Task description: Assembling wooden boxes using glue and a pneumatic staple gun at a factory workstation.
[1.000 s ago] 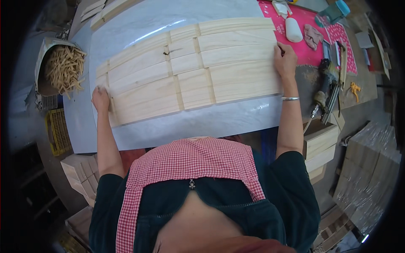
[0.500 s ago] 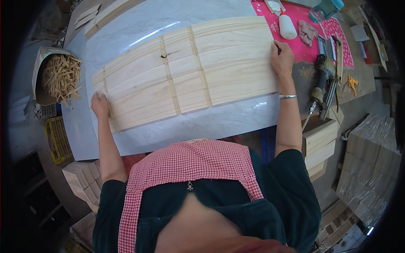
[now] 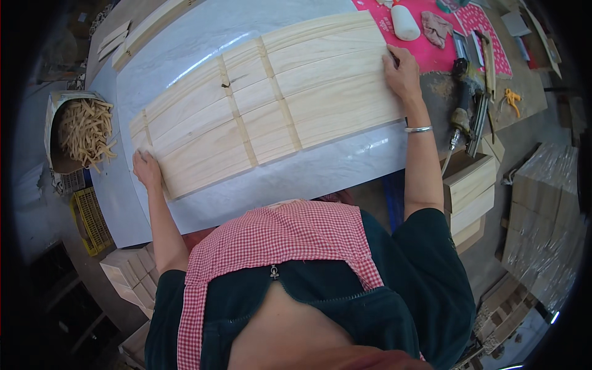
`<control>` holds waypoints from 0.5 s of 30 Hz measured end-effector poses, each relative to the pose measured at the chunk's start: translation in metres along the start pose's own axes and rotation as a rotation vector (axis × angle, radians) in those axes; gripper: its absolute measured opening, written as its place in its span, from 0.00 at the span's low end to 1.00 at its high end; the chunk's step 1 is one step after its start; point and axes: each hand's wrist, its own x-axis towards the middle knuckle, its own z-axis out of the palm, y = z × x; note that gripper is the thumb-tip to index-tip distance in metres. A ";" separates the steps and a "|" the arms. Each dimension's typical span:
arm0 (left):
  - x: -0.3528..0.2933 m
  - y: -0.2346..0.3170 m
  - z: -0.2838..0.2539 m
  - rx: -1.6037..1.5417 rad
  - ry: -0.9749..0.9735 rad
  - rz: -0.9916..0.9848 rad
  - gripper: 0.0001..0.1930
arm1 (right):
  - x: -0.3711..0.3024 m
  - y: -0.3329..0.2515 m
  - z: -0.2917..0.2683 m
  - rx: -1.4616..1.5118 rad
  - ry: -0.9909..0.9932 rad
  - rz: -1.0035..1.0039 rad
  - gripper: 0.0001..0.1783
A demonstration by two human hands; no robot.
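A broad, pale wooden panel (image 3: 259, 102) made of long slats lies across the work surface, its right end tilted toward the far side. Yellowish bands cross it, and a small dark mark shows near one of them. At the panel's left end, my left hand (image 3: 147, 171) is closed on the edge. My right hand (image 3: 402, 74), with a silver bangle (image 3: 419, 129) at its wrist, has its fingers curled on the right edge. The undersides of the panel and the fingertips beneath it are hidden.
A box of curled wood strips (image 3: 86, 132) stands left. To the right are a white bottle (image 3: 405, 23) and a rag (image 3: 436, 29) on pink cloth (image 3: 425, 57), a nail gun (image 3: 461, 114), and orange-handled pliers (image 3: 512, 100). Stacked wooden boxes (image 3: 472, 194) stand beside the table.
The whole view has turned slightly, so the table and panel sit a little differently in the picture. Both hands remain at the panel's ends.
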 end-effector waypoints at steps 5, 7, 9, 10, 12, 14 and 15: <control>0.003 0.002 -0.007 -0.010 -0.044 0.010 0.27 | 0.010 0.005 -0.003 -0.078 -0.068 -0.069 0.22; -0.007 0.019 -0.011 0.067 0.003 -0.024 0.27 | 0.021 0.008 -0.007 -0.166 0.186 -0.021 0.25; -0.019 0.041 -0.016 0.147 0.056 -0.066 0.26 | 0.032 0.010 -0.006 -0.243 0.439 0.027 0.28; -0.020 0.052 -0.017 0.137 0.069 -0.062 0.26 | 0.038 0.010 -0.005 -0.239 0.455 0.024 0.28; -0.022 0.076 -0.016 0.077 0.110 0.096 0.26 | 0.052 0.009 0.007 -0.251 0.409 0.111 0.31; -0.028 0.105 -0.014 0.023 0.151 0.253 0.26 | 0.066 0.011 0.016 -0.260 0.358 0.199 0.34; -0.033 0.125 -0.011 -0.028 0.152 0.353 0.27 | 0.072 0.014 0.019 -0.253 0.368 0.196 0.34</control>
